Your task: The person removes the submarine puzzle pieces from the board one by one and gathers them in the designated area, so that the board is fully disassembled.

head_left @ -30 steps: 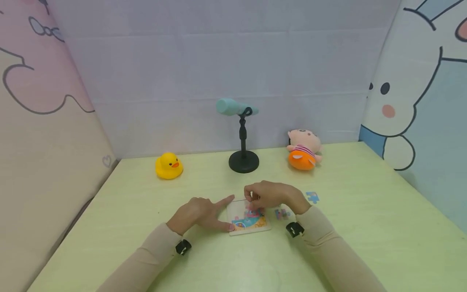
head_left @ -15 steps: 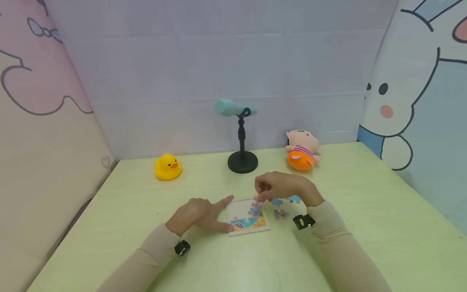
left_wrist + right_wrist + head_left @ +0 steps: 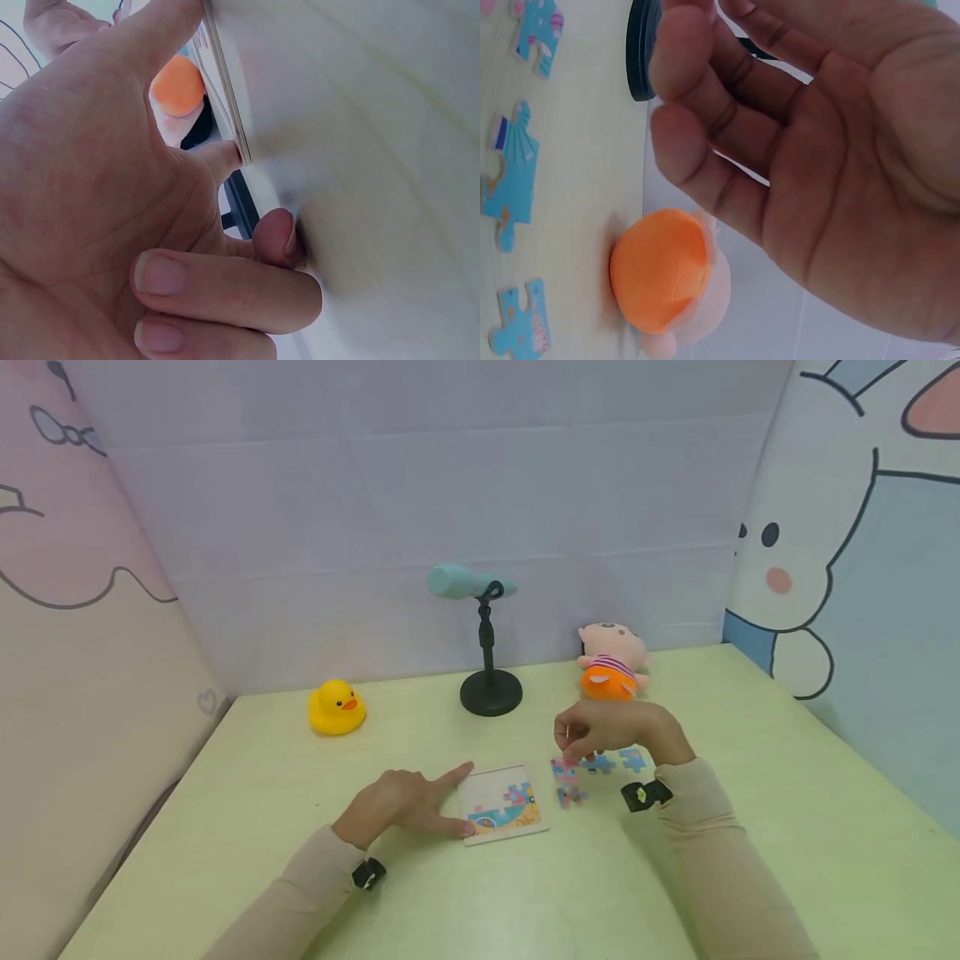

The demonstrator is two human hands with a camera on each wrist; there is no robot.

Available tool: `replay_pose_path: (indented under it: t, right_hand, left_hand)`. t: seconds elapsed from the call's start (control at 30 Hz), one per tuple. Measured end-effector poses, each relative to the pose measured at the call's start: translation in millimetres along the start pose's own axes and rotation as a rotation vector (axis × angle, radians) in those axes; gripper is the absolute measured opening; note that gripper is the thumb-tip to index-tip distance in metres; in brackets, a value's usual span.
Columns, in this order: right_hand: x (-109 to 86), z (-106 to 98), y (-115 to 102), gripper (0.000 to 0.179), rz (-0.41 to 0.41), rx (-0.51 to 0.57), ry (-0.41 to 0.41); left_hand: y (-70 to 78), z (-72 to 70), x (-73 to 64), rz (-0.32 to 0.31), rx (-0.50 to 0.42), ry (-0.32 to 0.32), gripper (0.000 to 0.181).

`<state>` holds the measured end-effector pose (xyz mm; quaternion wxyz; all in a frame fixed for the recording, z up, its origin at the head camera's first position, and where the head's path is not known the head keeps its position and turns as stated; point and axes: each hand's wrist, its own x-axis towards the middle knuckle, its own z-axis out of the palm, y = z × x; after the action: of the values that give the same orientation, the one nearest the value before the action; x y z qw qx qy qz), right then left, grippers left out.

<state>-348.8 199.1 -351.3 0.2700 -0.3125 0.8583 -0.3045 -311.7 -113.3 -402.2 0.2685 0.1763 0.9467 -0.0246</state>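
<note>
A square wooden jigsaw puzzle tray (image 3: 506, 837) lies on the table, part filled with colourful pieces along its bottom and right. My left hand (image 3: 397, 806) steadies its left side, thumb at the lower corner and straight index finger at the upper one. The left wrist view shows the other fingers of that hand loosely bent beside the tray edge (image 3: 225, 82). Right of the tray, my right hand (image 3: 611, 731) pinches a pink puzzle piece (image 3: 568, 767) low over the loose pieces. Its thumb and index tips are mostly cut off in the right wrist view.
Loose jigsaw pieces (image 3: 632, 760) lie right of the tray, including a blue piece (image 3: 517, 180) near the right hand. Behind stand a yellow rubber duck (image 3: 336, 708), a black stand (image 3: 491, 693) bearing a mint-green cylinder (image 3: 457, 582), and a plush toy (image 3: 611, 664).
My right hand has moved right, off the tray's upper right part, taking the pink piece to the loose pieces. My left hand stays at the tray; the head view has shifted slightly.
</note>
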Motion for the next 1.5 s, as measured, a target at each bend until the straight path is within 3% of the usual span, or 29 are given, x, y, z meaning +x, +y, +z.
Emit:
replay_pose_path:
  t: [0.23, 0.4, 0.73, 1.5]
  right_hand:
    - [-10.4, -7.0, 10.0, 0.008, 0.163, -0.032, -0.088]
    - [-13.6, -9.6, 16.1, 0.006, 0.227, -0.041, -0.144]
    - [-14.2, -7.6, 19.4, 0.008, 0.358, -0.109, -0.09]
    - [-7.4, -2.6, 21.3, 0.012, 0.321, -0.18, -0.087]
  left_hand:
    - [-2.1, 0.3, 0.0, 0.008, 0.002, 0.003, 0.099]
    - [-2.2, 0.3, -1.0, 0.009, 0.001, -0.003, 0.099]
    - [-3.1, -2.1, -0.2, 0.011, 0.002, 0.004, 0.099]
    - [-0.6, 0.5, -3.6, 0.018, -0.007, 0.02, 0.098]
